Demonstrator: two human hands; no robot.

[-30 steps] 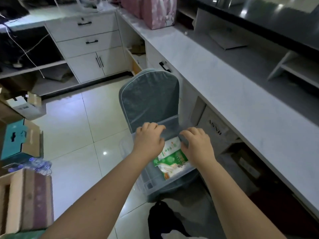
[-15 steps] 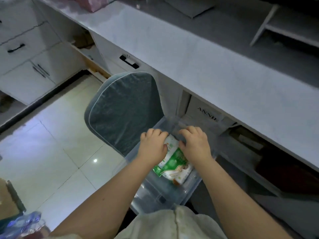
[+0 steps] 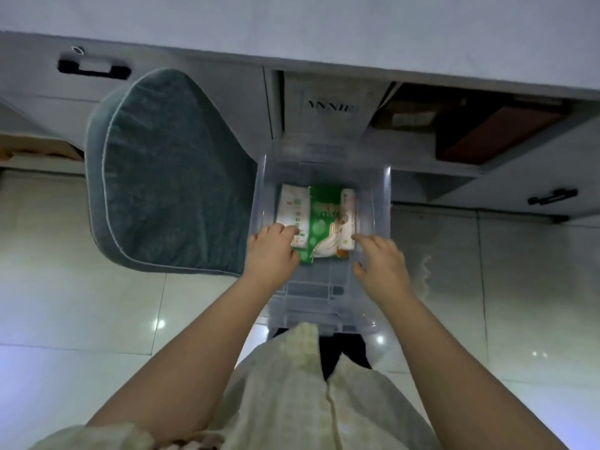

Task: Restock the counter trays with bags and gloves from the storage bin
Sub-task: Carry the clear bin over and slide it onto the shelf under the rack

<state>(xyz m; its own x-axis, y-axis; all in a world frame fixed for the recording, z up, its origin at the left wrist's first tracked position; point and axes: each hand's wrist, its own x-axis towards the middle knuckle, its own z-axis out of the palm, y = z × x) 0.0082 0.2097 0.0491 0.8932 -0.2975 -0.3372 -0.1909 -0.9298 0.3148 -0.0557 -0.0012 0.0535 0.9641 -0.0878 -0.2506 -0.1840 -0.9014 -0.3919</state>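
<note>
A clear plastic storage bin [image 3: 385, 203] stands on the tiled floor under the counter edge. Inside it lie a white pack [image 3: 292, 206] on the left, a green pack [image 3: 323, 219] in the middle and a second, narrower white pack [image 3: 348, 219] on the right. My left hand [image 3: 271, 251] reaches into the bin and its curled fingers grip the near end of the left white pack. My right hand [image 3: 381, 259] is at the bin's right side, its fingertips touching the near corner of the right white pack with the thumb spread apart. What the packs contain cannot be read.
A grey-green cushioned chair [image 3: 168, 177] stands tight against the bin's left side. Behind the bin, a shelf under the counter [image 3: 292, 21] holds a white "ANNIE" bag [image 3: 331, 107] and cardboard boxes [image 3: 487, 131]. Black drawer handles [image 3: 94, 69] sit left and right.
My view has swung down and squared up over the bin. Both hands have drawn back from the packs' far end to their near end, and the packs now lie straight in a row.
</note>
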